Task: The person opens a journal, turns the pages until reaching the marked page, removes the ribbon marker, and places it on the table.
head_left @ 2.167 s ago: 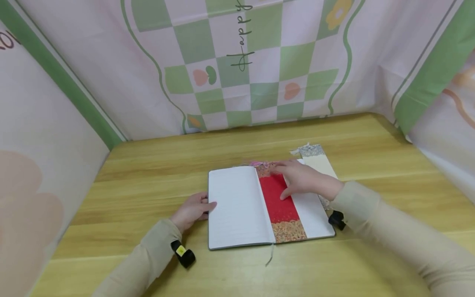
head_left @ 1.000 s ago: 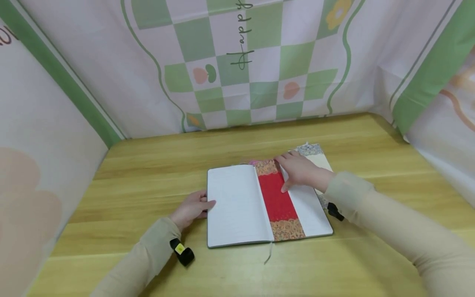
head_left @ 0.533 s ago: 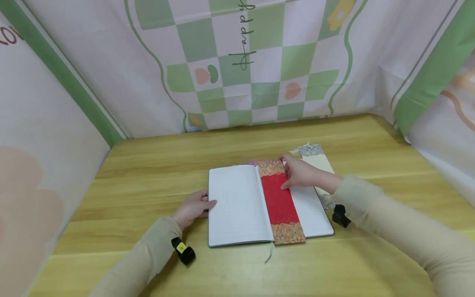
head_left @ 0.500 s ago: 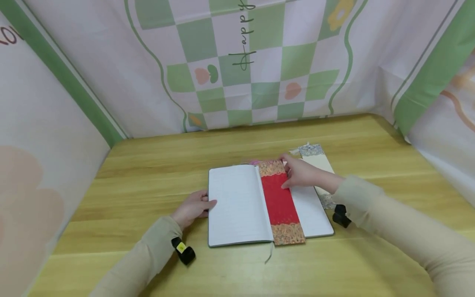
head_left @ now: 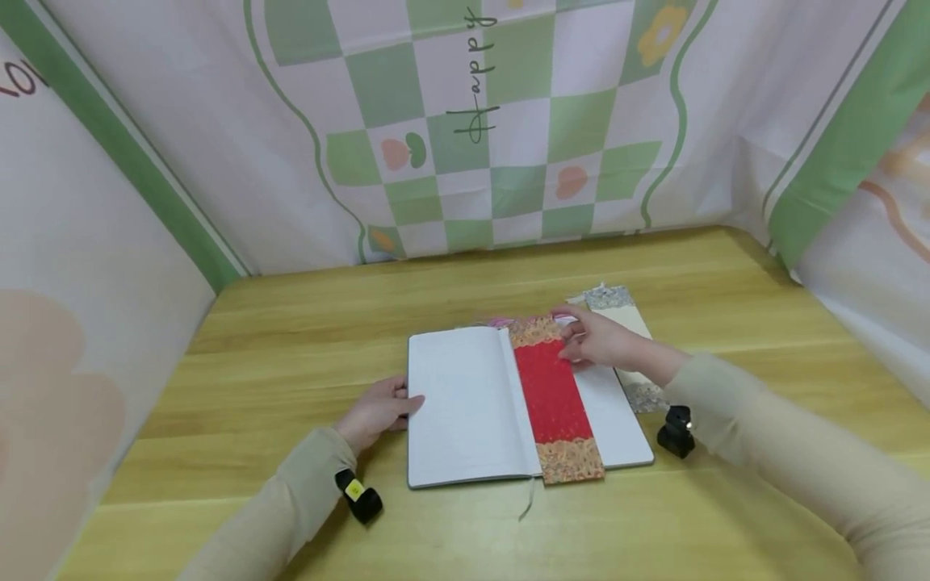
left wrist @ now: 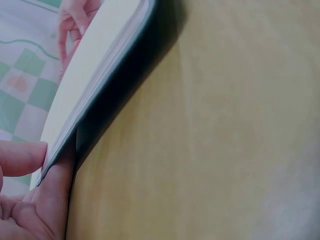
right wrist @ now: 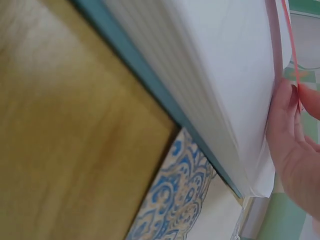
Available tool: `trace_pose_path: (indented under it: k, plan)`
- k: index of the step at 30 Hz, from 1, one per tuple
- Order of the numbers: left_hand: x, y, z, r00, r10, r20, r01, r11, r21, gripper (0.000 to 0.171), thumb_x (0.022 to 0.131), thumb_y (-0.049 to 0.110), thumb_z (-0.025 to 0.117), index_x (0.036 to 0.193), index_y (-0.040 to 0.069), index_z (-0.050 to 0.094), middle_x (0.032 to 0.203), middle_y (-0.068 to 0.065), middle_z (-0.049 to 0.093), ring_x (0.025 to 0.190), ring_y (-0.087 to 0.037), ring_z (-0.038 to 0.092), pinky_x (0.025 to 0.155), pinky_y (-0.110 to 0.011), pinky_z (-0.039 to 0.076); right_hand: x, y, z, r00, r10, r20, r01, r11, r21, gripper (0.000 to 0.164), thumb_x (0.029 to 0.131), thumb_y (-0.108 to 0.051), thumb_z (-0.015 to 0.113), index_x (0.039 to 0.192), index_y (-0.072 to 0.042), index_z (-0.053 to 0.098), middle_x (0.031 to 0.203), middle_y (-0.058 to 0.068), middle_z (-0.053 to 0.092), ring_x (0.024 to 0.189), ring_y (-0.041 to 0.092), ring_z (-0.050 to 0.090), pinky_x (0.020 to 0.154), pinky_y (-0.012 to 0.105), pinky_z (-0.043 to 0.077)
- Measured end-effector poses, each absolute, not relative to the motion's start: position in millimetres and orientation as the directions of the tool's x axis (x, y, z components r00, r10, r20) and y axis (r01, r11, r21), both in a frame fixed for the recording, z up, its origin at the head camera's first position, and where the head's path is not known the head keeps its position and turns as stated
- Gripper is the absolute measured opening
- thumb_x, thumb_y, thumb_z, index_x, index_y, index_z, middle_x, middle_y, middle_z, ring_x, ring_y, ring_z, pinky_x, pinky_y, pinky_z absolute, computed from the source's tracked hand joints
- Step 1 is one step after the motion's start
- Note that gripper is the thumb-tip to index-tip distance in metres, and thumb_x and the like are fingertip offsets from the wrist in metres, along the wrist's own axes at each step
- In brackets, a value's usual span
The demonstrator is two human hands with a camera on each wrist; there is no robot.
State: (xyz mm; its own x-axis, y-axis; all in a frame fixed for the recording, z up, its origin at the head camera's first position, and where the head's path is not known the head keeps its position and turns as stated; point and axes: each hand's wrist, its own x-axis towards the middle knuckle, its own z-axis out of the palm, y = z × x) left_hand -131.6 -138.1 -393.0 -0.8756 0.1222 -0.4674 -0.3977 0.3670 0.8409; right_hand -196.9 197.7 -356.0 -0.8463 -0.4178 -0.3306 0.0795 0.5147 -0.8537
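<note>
An open notebook [head_left: 465, 411] with white pages and a dark cover lies on the wooden table. My left hand [head_left: 379, 410] pinches its left edge, thumb on the page and fingers under the cover. Over the right page is a red bookmark [head_left: 554, 395] with patterned orange-brown ends. My right hand [head_left: 599, 340] pinches the bookmark's right edge near the top; in the right wrist view it shows edge-on as a thin red line [right wrist: 292, 45] between thumb and fingers. The bookmark's lower end overhangs the notebook's bottom edge.
A cream bookmark [head_left: 630, 323] with blue-grey patterned ends lies partly under the notebook's right side. A thin ribbon [head_left: 528, 500] hangs from the spine onto the wooden table [head_left: 305, 323]. A patterned cloth [head_left: 465, 161] hangs behind the table.
My right hand has taken hold of the red bookmark's edge and shifted it slightly right and toward me, off the page's inner fold. The left hand has stayed at the notebook's left edge.
</note>
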Motion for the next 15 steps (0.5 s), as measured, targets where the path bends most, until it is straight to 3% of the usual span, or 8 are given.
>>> trace_pose_path:
  k: [8, 15]
  plan:
    - [-132.2, -138.1, -392.9, -0.879, 0.123, -0.461, -0.390, 0.371, 0.843, 0.044, 0.096, 0.012, 0.054, 0.137, 0.001, 0.045, 0.111, -0.012, 0.064, 0.091, -0.016, 0.061, 0.081, -0.033, 0.052, -203.4, 216.1, -346.6, -0.848, -0.448, -0.282, 0.039, 0.478, -0.877, 0.069, 0.090, 0.006, 0.051, 0.149, -0.001, 0.015, 0.114, 0.022, 0.048, 0.085, 0.016, 0.061, 0.077, 0.036, 0.055]
    - [-132.1, -139.1, -393.2, -0.879, 0.128, -0.458, -0.385, 0.374, 0.844, 0.040, 0.096, 0.012, 0.055, 0.134, 0.001, 0.048, 0.108, -0.010, 0.065, 0.089, -0.015, 0.060, 0.079, -0.031, 0.052, -223.8, 256.2, -315.4, -0.881, -0.419, -0.222, 0.003, 0.463, -0.886, 0.069, 0.093, 0.005, 0.045, 0.150, -0.004, 0.008, 0.121, 0.024, 0.046, 0.088, 0.010, 0.059, 0.083, 0.036, 0.054]
